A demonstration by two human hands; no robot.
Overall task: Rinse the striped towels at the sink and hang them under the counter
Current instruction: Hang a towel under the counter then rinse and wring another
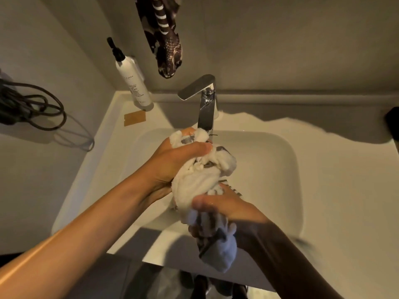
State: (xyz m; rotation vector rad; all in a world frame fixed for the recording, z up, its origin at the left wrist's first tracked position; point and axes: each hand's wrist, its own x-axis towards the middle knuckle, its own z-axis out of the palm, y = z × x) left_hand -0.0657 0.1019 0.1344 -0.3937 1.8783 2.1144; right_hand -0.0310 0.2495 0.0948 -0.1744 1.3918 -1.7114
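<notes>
Over the white sink (287, 160), wrung between two bare hands: a white striped towel (198, 182), bunched into a thick roll just below the spout of the chrome faucet (205, 104). Gripped at its upper end by the left hand (172, 162), fingers and thumb curled tight round the cloth; clasped at its lower end by the right hand (228, 206), thumb pressed across the fabric, the tail of the towel hanging past the basin's front edge in shadow. Dark stripes visible only in glimpses among the folds. At the back left corner of the counter, against the wall — a tall white pump bottle (136, 87) with a black pump head, its lines of small print too fine to read. Beside it on the counter, lying flat, a small tan card (135, 118), no writing legible. Hanging above the faucet, close to the wall, a dark brown patterned cloth (164, 37) with white bands. Far left, a coil of dark cable (38, 104) against the wall, casting a looped shadow. At the right edge, a dark object (392, 121) on the counter — cut off by the frame, not identifiable. Nothing between the towel and the basin beneath it.
</notes>
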